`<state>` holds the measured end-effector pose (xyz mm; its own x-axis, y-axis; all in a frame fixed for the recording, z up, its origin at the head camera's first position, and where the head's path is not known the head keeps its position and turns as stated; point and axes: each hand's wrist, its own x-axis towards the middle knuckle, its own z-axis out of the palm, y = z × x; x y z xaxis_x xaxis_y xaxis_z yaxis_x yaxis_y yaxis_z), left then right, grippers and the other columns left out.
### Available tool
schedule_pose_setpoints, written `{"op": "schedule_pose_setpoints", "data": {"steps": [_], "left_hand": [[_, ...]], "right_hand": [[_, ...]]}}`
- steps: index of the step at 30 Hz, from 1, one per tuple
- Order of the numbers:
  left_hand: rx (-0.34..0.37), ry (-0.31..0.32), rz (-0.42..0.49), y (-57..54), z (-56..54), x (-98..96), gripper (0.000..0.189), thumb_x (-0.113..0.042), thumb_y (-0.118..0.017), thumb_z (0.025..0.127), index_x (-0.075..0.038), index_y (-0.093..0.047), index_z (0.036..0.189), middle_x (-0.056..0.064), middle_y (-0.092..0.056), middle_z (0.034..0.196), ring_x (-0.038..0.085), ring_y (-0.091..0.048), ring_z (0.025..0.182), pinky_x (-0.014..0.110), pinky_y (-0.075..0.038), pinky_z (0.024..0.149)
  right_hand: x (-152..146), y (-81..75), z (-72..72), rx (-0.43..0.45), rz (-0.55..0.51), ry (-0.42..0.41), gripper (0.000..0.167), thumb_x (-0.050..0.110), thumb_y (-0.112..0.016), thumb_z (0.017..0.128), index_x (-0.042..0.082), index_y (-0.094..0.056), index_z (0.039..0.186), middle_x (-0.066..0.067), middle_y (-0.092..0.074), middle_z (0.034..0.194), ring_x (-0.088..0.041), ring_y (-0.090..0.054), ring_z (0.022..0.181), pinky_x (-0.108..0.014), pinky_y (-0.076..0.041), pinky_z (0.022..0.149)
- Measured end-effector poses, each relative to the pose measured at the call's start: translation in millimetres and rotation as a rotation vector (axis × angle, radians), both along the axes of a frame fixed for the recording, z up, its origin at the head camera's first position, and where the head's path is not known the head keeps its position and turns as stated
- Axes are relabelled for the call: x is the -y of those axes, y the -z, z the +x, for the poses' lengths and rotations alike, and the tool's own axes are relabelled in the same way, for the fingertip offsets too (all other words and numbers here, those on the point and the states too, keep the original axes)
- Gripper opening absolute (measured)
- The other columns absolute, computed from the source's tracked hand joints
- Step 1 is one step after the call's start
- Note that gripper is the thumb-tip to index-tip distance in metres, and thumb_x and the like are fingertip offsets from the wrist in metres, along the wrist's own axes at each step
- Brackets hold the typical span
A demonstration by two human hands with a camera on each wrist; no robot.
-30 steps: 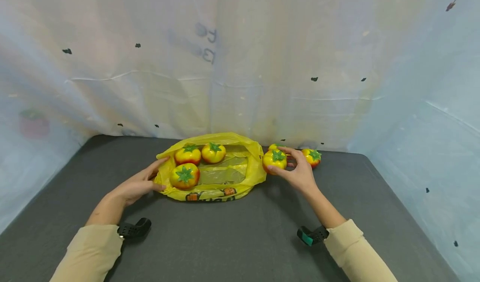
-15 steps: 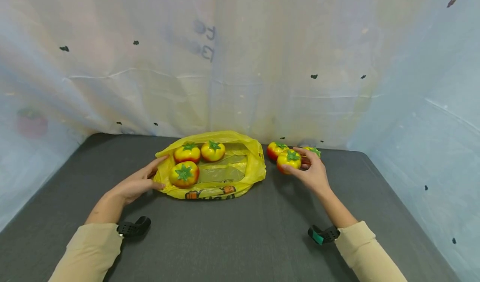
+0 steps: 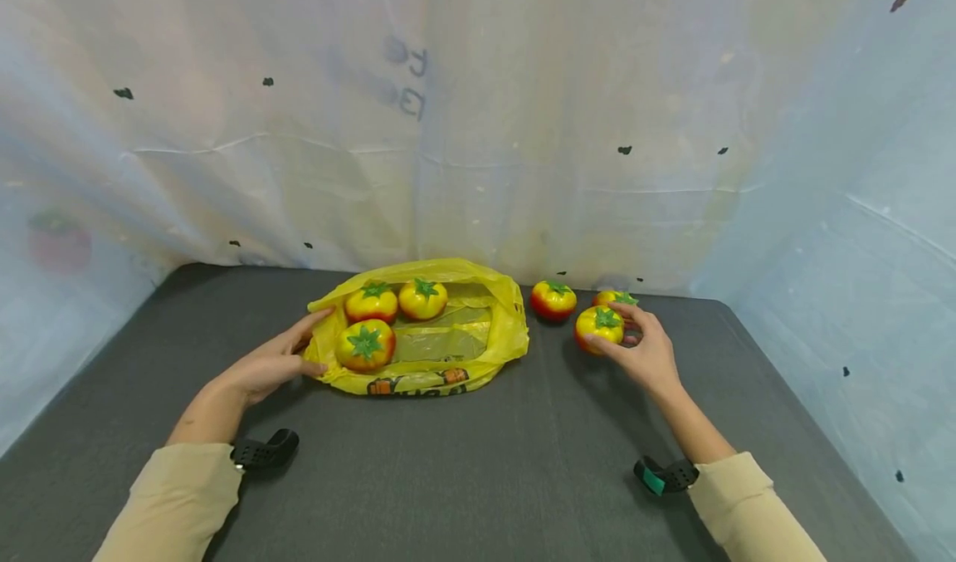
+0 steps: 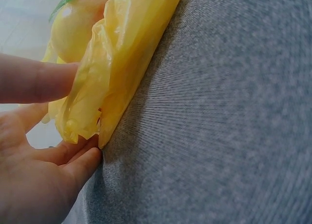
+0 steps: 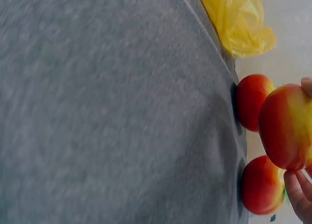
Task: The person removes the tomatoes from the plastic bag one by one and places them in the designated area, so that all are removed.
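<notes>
Head view: a tomato (image 3: 595,330) is gripped between the thumb and fingers of the right hand (image 3: 648,353) and is held to the right of the bag (image 3: 512,329). Its skin is smooth and glossy, coloured mostly yellow above with red at the side, and is topped by a green, star-shaped cap (image 3: 608,319). From the right wrist, deep red is shown low on it, blended into yellow higher up, and its base is seen clear of the table (image 3: 448,479).

Just behind it, a rear tomato (image 3: 614,298) is partly hidden; a lone tomato (image 3: 553,301) is placed on the table nearer the bag.

The bag is made of thin, crinkled yellow plastic, opened upward, with dark lettering printed on its near side. In its left half are contained a front tomato (image 3: 365,346), a back tomato (image 3: 371,304) and a middle tomato (image 3: 423,300). Its left end is touched by the left hand (image 3: 263,368), whose thumb and fingers are spread apart around it.
</notes>
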<state>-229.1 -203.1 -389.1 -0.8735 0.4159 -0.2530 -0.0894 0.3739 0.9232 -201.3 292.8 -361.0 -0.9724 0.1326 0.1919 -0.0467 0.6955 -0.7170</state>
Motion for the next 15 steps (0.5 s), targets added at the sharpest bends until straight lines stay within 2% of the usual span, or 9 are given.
{"op": "schedule_pose_setpoints", "data": {"steps": [15], "left_hand": [[0.005,0.009,0.003,-0.3,-0.9,0.6,0.099,-0.003,-0.062,0.087,-0.023,0.007,0.155,0.026,0.019,0.156,0.052,0.011,0.14,0.074,-0.005,0.104]], "right_hand": [[-28,10.2,11.2,0.038,0.045,0.036,0.071,0.042,-0.072,0.083,0.008,-0.046,0.14,-0.022,-0.041,0.136,-0.038,-0.045,0.121,-0.052,-0.042,0.1]]}}
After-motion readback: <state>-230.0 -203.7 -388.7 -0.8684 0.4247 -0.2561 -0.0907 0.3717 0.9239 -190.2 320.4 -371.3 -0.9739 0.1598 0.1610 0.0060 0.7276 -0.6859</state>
